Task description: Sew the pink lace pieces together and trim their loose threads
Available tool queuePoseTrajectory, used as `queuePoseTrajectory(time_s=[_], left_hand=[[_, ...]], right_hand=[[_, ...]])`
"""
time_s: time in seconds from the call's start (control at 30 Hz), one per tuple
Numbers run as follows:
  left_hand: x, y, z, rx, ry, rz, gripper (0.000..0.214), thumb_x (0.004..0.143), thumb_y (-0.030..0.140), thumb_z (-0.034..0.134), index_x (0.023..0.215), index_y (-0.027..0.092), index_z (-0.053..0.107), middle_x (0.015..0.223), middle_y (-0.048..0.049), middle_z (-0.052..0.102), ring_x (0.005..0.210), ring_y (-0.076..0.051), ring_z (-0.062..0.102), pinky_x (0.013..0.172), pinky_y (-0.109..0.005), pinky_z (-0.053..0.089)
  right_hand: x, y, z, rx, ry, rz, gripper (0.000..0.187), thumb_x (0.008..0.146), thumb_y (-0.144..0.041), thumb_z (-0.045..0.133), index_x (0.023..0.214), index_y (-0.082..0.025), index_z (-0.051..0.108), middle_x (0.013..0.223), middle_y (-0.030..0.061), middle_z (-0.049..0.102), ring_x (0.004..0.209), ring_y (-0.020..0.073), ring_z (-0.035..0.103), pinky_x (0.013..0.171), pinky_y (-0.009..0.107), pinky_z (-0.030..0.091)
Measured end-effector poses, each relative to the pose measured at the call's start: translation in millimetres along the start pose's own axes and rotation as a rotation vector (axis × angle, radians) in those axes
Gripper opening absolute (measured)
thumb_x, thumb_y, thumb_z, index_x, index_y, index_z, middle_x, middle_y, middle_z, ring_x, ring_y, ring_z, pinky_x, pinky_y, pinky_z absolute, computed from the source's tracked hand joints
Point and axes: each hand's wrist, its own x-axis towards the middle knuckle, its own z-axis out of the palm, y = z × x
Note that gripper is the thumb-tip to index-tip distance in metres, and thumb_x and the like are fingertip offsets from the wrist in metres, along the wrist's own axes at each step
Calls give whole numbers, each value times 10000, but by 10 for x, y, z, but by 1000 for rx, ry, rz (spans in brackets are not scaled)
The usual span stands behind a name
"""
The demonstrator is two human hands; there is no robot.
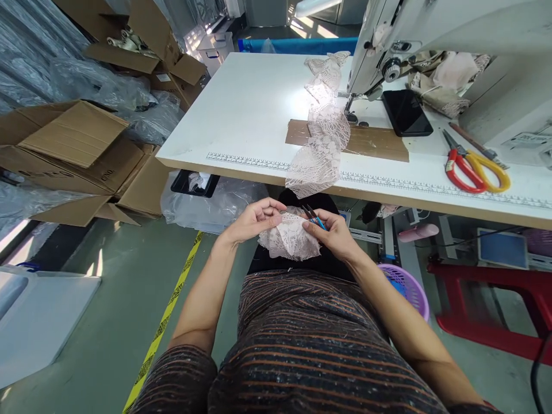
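Note:
A pale pink piece of lace fabric [290, 237] is held over my lap, below the table's front edge. My left hand [261, 220] pinches its upper left side between thumb and fingers. At its upper right, my right hand [331, 233] grips the lace and also holds small blue-handled thread snips [316, 217], their dark blades pointing up and left. More lace [321, 144] lies in a loose strip across the table and hangs over the front edge just above my hands. Whether that strip joins the piece in my hands I cannot tell.
A sewing machine [388, 34] stands at the right of the white table [245, 103]. Near it are a black phone [406, 112], red-and-yellow scissors [474, 169] and a cardboard strip [379, 144]. Open cardboard boxes [73, 155] stand left; a purple basket [416, 290] and red stool [448, 299] right.

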Motion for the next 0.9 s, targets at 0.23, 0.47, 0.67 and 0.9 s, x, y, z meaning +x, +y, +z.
queuePoseTrajectory(time_s=[0.23,0.47,0.67,0.9], left_hand=[[304,-477,-60,260,214,22,415,775,418,768,1083,155,678,962,-72,708,809,-155,645,737,-270,521],[626,-587,6,5,389,94,332,872,450,662,1013,153,706,1018,-97,737,965,-207,688,914,-363,544],[736,-494,140,222,239,80,261,882,406,647,875,157,722,910,-84,741,899,-234,702,905,-390,541],[492,-745,201,696,126,144,176,810,242,720,980,209,749,1073,-67,740,1035,-247,689,981,-389,519]], right_hand=[[89,448,-124,-315,227,-53,365,778,-533,681,886,-186,719,772,40,683,676,185,593,658,322,473],[49,421,-266,-470,417,-212,360,878,-522,581,855,-183,699,751,41,678,640,163,562,648,298,464],[89,427,-275,-373,420,-125,357,845,-517,614,738,-178,649,582,-29,529,533,108,416,522,250,335],[269,798,-186,-278,308,54,457,864,-559,535,640,-176,643,534,3,555,515,138,473,512,270,372]])
